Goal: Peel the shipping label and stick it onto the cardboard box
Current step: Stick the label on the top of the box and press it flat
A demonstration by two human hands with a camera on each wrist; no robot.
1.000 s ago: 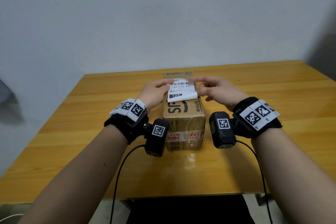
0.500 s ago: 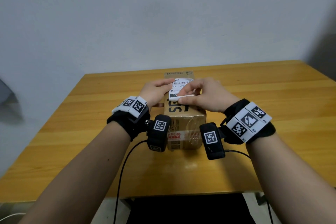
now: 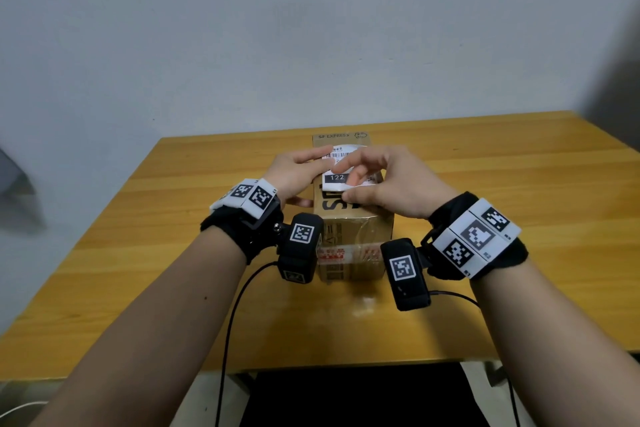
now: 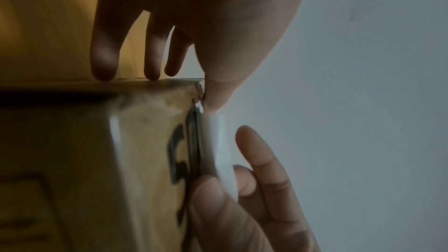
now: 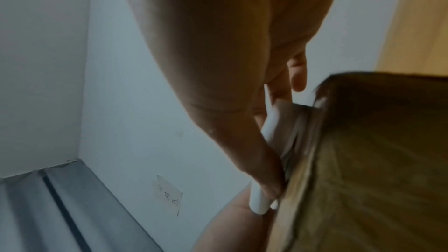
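Observation:
A brown cardboard box printed SF EXPRESS stands in the middle of the wooden table. The white shipping label, with a barcode and "122", lies on the box's top. My left hand reaches in from the left; its straight index finger presses the label's far left corner and its thumb rests on the box's side. My right hand pinches the label's near edge between thumb and curled index finger. In the left wrist view that near edge of the label bows up off the box.
The box sits a little back from the table's front edge, with bare tabletop on both sides. Black cables from my wrist cameras hang over the front edge. A plain wall stands behind the table.
My right hand has moved from the label's far right corner toward me to its near edge. The label's lifted near end has come lower over the box. My left hand has stayed.

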